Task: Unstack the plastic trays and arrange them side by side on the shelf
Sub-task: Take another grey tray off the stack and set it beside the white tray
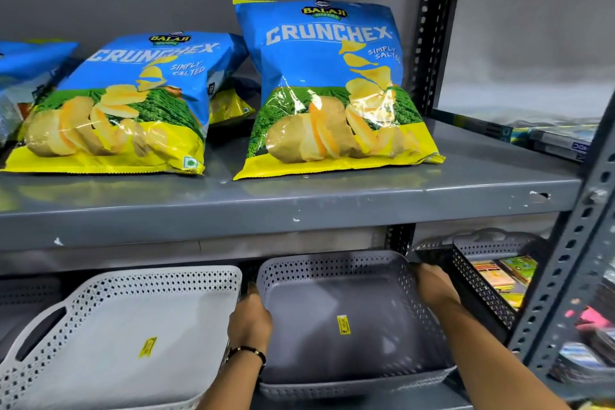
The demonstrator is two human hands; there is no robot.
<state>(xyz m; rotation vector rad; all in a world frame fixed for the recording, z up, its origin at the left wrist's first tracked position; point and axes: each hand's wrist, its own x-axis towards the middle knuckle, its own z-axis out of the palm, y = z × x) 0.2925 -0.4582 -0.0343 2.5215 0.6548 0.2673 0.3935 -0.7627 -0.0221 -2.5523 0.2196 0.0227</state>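
Note:
On the lower shelf a grey perforated plastic tray [349,319] with a yellow sticker inside sits between my hands. My left hand [249,316] grips its left wall and my right hand [434,286] grips its right wall. To its left lies a white perforated tray [109,326] with a cut-out handle and a yellow sticker, side by side with the grey one. Both trays are empty. A narrow dark gap separates them.
A black mesh basket [479,289] with colourful packets stands just right of my right hand, a grey basket [492,245] behind it. The shelf above [299,210] carries blue and yellow chip bags [332,90]. A perforated steel upright [565,273] rises on the right.

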